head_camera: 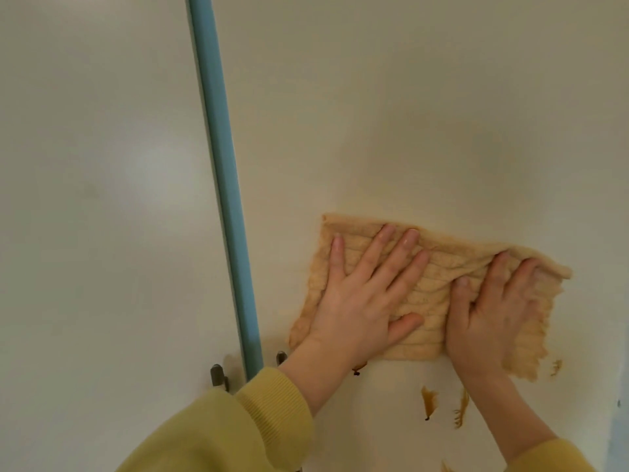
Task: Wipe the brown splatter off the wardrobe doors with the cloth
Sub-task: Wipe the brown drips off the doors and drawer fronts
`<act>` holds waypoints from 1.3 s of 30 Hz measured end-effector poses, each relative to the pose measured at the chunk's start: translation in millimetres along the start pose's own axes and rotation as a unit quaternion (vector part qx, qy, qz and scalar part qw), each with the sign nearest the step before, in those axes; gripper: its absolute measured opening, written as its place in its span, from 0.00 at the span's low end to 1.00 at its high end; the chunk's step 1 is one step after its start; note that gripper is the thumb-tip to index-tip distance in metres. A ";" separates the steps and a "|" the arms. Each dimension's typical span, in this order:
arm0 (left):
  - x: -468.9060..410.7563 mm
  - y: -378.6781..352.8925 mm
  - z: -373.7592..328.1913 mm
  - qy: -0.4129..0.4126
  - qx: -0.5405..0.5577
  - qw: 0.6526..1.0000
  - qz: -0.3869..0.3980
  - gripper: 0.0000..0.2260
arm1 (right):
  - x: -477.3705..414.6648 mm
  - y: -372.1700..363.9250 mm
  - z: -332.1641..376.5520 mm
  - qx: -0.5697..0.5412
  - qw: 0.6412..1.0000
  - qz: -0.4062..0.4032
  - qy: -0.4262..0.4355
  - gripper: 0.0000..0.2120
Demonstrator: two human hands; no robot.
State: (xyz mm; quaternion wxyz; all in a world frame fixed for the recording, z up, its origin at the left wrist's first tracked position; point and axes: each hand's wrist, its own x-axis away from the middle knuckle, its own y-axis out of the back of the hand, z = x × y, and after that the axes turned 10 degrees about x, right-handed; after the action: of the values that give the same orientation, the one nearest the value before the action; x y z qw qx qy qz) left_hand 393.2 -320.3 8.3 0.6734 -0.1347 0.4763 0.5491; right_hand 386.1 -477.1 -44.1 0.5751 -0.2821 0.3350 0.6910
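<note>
On the right cream wardrobe door [408, 131]: tan ribbed cloth [432, 287], pressed flat under our left hand [357, 298] and right hand [493, 321], fingers extended, gripping nothing. Brown splatter streaks [429, 401] lie just below it. We judge a dirtied cloth dragged down could smear them wider.

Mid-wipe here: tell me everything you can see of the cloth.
The cloth is tan with a ribbed weave, roughly rectangular, spread flat against the wardrobe door to the right of the blue strip. Its right edge looks ragged and blurred, and wrinkles run toward its upper right. The left hand presses its left half with straight, spread fingers; the right hand presses its right part. Streaks of brown splatter lie uncovered just below it.
</note>
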 end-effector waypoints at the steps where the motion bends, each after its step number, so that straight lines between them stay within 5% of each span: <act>1: 3.4 2.3 4.4 0.004 0.000 1.000 0.000 0.33 | 1.8 -0.5 6.2 -0.001 1.000 0.001 0.002 0.34; 14: 26.6 10.0 4.6 0.103 0.013 0.995 0.007 0.31 | 12.5 -4.5 21.7 0.029 0.997 -0.010 0.077 0.32; 33: 87.0 -62.0 -106.8 0.237 -0.012 0.970 -0.044 0.33 | 3.9 -11.4 -85.8 0.087 0.930 -0.081 0.349 0.29; 39: 76.7 -80.7 -141.6 0.248 -0.012 0.968 -0.046 0.34 | -7.5 -10.2 -124.4 0.081 0.927 -0.088 0.356 0.29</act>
State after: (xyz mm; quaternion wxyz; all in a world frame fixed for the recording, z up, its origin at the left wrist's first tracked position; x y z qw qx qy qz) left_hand 389.0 -402.3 -152.0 0.5571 -0.2963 0.6148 0.4731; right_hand 398.0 -578.5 -116.4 0.4973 -0.4906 0.5464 0.4621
